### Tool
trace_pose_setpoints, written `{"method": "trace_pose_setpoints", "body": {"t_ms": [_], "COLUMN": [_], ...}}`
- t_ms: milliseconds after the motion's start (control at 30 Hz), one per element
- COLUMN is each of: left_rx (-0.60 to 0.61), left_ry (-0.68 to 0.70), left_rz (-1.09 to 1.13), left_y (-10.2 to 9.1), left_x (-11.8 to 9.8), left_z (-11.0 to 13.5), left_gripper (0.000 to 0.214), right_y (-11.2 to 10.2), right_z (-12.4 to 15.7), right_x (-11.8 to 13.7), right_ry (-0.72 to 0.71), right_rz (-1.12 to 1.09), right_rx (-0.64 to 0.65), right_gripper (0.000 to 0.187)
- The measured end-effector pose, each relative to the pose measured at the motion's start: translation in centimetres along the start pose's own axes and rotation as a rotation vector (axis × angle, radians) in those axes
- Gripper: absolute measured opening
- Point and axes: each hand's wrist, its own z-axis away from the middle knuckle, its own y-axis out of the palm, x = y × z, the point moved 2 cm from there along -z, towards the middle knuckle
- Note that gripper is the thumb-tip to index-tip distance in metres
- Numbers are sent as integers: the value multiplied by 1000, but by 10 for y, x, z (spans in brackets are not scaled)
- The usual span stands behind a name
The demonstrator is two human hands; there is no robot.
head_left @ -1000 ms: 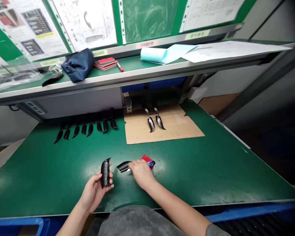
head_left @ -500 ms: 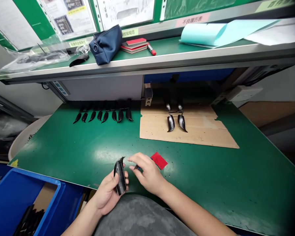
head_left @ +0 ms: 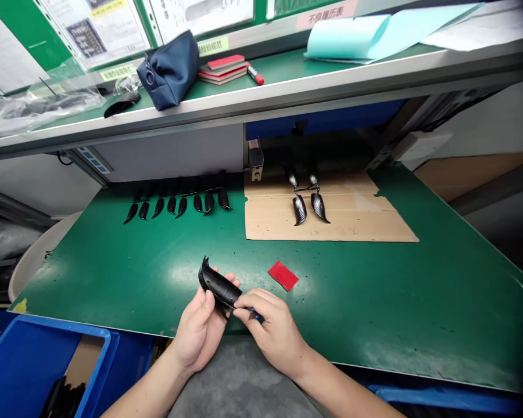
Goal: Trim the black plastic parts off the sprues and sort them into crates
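Note:
A curved black plastic part (head_left: pixel 221 287) with a pointed, forked tip is held in my left hand (head_left: pixel 198 334), thumb on its near side and fingers behind. It tilts with the tip to the upper left. My right hand (head_left: pixel 274 328) is closed in a pinch at the part's lower right end. Between those fingers a bit of a small blue tool (head_left: pixel 255 315) shows; its working end is hidden. A red cloth-like piece (head_left: pixel 283 276) lies on the green table just beyond my right hand.
Several black curved parts (head_left: pixel 181 207) stand in a row at the back left. Two-part shiny ribbed pieces (head_left: pixel 318 208) rest on cardboard (head_left: pixel 366 229). A blue bin (head_left: pixel 30 348) stands lower left. Above runs a shelf (head_left: pixel 283 90) bearing a navy pouch (head_left: pixel 169 69).
The black part has turned from nearly upright to a slant, tip toward the upper left. My right hand has come down from beside its tip to its lower end.

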Motion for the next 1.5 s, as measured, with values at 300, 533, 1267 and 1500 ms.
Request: {"method": "trace_pose_setpoints", "body": {"t_ms": [300,533,1267,1500], "left_rx": [167,113,-24,36], "left_ry": [1,38,130,174], "left_rz": [-111,-116,-223,-357], "left_y": [10,6,-11,-11], "left_x": [-10,-10,-2,-3], "left_z": [-3,-6,-4,-2], "left_gripper": [43,69,51,45], "right_y": [-3,-3,-21,-24], "right_z": [-1,2,-22,-27], "right_x": [4,0,-10,-11], "right_ry": [179,166,-158,-224], "right_rz": [-282,-195,563,733], "right_rx": [-208,-224,176,242], "right_gripper": [14,11,70,72]}}
